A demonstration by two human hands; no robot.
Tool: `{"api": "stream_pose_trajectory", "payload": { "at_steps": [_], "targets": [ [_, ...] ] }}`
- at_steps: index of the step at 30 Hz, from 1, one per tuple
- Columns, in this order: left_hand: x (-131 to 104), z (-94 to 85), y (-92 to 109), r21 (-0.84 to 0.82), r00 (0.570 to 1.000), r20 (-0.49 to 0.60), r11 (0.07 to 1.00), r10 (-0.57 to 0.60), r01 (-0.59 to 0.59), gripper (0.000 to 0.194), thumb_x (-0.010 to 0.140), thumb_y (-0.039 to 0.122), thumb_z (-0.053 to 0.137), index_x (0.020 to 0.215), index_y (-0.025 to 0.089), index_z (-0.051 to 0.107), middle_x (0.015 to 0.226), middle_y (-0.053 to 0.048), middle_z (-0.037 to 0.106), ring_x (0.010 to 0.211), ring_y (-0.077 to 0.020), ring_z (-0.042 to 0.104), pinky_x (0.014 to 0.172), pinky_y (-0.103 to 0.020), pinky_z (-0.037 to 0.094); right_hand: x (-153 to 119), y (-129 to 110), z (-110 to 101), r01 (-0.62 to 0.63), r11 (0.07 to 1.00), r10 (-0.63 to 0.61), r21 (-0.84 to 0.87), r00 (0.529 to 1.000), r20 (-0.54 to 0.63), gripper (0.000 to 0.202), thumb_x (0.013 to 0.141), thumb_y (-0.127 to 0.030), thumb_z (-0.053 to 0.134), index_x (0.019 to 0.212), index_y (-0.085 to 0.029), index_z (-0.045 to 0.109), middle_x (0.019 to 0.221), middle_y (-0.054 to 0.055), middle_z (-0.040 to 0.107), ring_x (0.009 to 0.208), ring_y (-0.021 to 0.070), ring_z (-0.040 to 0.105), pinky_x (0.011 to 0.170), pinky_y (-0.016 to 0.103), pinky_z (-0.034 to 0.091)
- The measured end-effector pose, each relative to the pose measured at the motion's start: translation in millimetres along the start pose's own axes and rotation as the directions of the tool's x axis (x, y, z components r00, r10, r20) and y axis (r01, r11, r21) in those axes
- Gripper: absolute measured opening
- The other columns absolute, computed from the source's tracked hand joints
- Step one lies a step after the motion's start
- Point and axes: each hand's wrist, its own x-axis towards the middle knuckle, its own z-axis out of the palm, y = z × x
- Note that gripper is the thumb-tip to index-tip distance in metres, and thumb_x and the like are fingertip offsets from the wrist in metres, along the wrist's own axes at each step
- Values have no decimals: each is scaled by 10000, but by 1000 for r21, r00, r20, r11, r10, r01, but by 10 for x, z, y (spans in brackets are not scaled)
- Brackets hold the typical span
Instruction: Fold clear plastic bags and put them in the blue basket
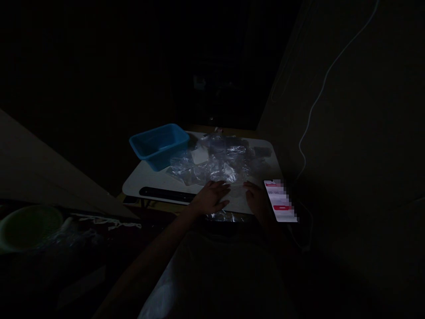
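My left hand [212,198] lies at the front of a small white folding table [134,180], fingers stretched out and thumb apart, touching a clear plastic bag [236,190] spread flat. Across from it, my right hand [255,197] rests near the bag's right side, its fingers extended and slightly bent in dim light. Just beyond both hands spreads a pile of crumpled clear plastic bags [215,166], with a white piece [200,155] among them. Shiny plastic [224,216] also hangs below the table's front edge, between my forearms.
A blue plastic basin [156,155] stands on the table's back left. A black slot [166,194] runs along the front left edge. A lit phone [280,201] is beside my right hand. A white cable [310,110] hangs at right; a green round container [31,228] sits lower left.
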Motion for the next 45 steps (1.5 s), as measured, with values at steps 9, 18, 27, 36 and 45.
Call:
{"api": "stream_pose_trajectory", "payload": {
  "at_steps": [9,18,27,36,45],
  "targets": [
    [9,-6,-1,-23,999,50,1000,-10,11,445,860,360,384,1252,159,447,1297,-81,476,1254,-239,327,949,-411,280,-47,29,45,158,976,-154,-150,987,38,312,681,-85,450,858,-173,692,993,83,673,1011,223,582,901,420,453],
    [22,-2,-15,-32,998,58,999,-22,24,464,843,368,402,1252,152,443,1300,-93,470,1251,-245,333,951,-419,280,-284,146,-42,150,982,-151,-114,988,-5,282,728,-130,422,853,-159,673,1026,106,651,997,218,580,880,415,472],
    [14,7,-24,-22,998,44,999,-36,37,480,841,377,407,1257,140,435,1298,-87,473,1247,-240,336,957,-410,281,-315,155,-71,120,990,-122,-68,992,-38,227,745,-142,416,745,-183,640,993,99,655,947,203,601,816,376,510],
    [13,5,-30,-31,998,44,998,-45,46,453,836,371,413,1235,163,464,1289,-87,482,1240,-252,348,947,-425,290,-332,122,-116,121,992,-122,-28,991,-62,225,749,-142,415,782,-195,631,984,81,656,939,200,599,807,374,510],
    [12,1,-37,-23,999,39,999,-33,34,463,835,370,413,1243,156,453,1292,-88,480,1236,-254,350,945,-428,297,-251,14,-116,260,958,-263,-120,965,-6,256,714,-111,448,837,-182,661,999,81,651,1037,222,548,890,434,456]
  ]
}}
